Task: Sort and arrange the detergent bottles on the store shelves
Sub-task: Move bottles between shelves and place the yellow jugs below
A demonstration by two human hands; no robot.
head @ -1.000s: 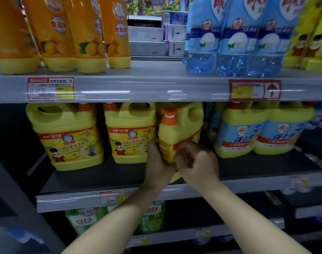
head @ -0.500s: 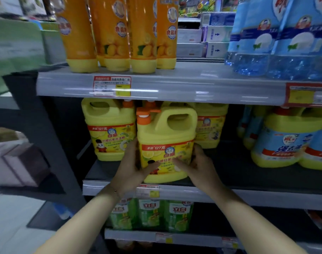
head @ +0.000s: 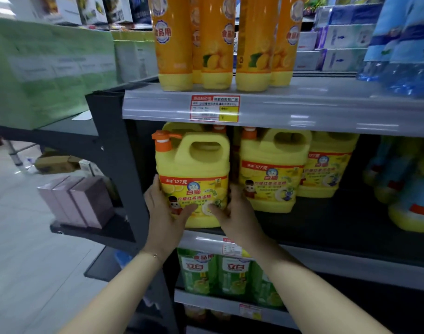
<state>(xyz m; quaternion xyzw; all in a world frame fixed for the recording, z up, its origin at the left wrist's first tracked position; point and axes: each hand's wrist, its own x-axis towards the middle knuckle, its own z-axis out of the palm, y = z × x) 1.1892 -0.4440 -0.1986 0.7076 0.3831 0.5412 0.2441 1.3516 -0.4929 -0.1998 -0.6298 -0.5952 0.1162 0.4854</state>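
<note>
Jug (head: 194, 169) at shelf (head: 326, 256) front edge, left hand (head: 164, 210), right hand (head: 235, 213) gripping

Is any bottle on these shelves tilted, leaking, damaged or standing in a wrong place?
Nothing looks spilled or damaged; bottles stand upright. Only the yellow pump jug, gripped by the left hand and right hand, is at the front edge of the middle shelf, ahead of the neighbouring yellow jug.
</note>
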